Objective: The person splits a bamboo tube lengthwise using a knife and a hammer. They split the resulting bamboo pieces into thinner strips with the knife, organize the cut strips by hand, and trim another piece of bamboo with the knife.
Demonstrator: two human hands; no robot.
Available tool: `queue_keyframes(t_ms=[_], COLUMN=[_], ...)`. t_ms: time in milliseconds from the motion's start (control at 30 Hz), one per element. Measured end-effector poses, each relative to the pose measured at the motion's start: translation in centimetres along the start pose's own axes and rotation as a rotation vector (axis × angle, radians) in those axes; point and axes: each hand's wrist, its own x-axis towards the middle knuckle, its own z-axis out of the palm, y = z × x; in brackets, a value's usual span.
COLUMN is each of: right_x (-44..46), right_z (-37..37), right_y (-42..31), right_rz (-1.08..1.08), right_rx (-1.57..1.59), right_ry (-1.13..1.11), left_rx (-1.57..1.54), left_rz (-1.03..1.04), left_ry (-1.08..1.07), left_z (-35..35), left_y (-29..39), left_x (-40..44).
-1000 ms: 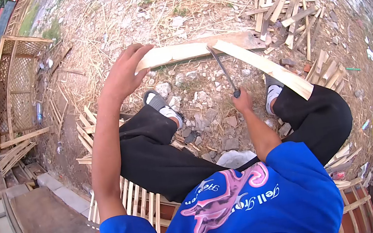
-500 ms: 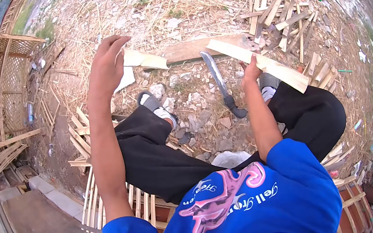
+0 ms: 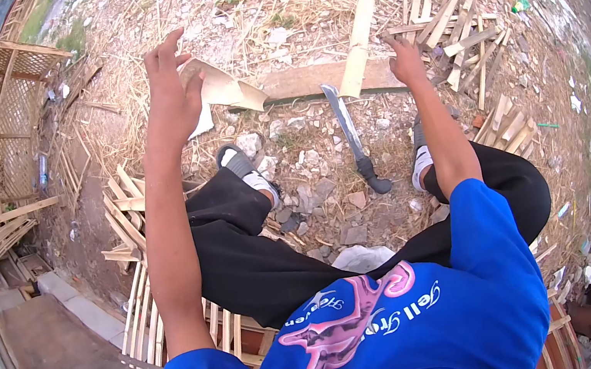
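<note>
Wooden slat (image 3: 359,41) crosses the plank (image 3: 302,82) at upper centre, beside the right hand (image 3: 407,62), its fingers unclenched. Upper left of centre, the left hand (image 3: 171,92) spreads loose fingers by a curved wood piece (image 3: 226,88); whether they touch, I cannot tell. The machete (image 3: 351,136) lies mid-frame.

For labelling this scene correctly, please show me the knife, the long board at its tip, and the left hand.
Knife (image 3: 347,130): head view, on the blade.
Board (image 3: 301,83): head view, on its bare middle.
Left hand (image 3: 170,96): head view, on its back.
</note>
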Motion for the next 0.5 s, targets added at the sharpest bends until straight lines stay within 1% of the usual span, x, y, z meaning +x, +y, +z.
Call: queue_keyframes(t_ms=[67, 133, 167, 200, 267, 333, 433, 500], right_x=[-4.6, -9.8, -12.3, -15.0, -20.2, -21.3, -23.4, -23.2], right_z=[3.0, 6.2, 8.2, 10.3, 11.8, 7.9, 10.6, 10.5], right_y=[1.1, 1.6, 2.0, 1.9, -1.0, -6.6, -9.0, -10.2], right_rz=[0.219, 0.354, 0.348, 0.382, 0.372, 0.472, 0.5, 0.541], right_rx=[0.143, 0.136, 0.159, 0.212, 0.16, 0.127, 0.053, 0.046], right_ry=[-0.148, -0.382, -0.583, -0.694, -0.625, -0.776, -0.687, -0.711], left_rx=[-0.019, 0.036, 0.068, 0.048, 0.013, 0.004, -0.001, -0.067], left_rz=[-0.156, -0.158, -0.156, -0.179, -0.194, -0.221, -0.309, -0.404], left_ry=[-0.054, -0.021, -0.006, 0.023, 0.072, 0.131, 0.222, 0.241], left_z=[-0.7, -0.8, -0.9, -1.0, -0.8, -0.6, -0.6, -0.5], left_y=[-0.2, -0.9, -1.1, -1.0, -1.1, -1.3, -2.2, -2.3], left_x=[0.1, 0.3, 0.4, 0.3, 0.3, 0.2, 0.5, 0.8])
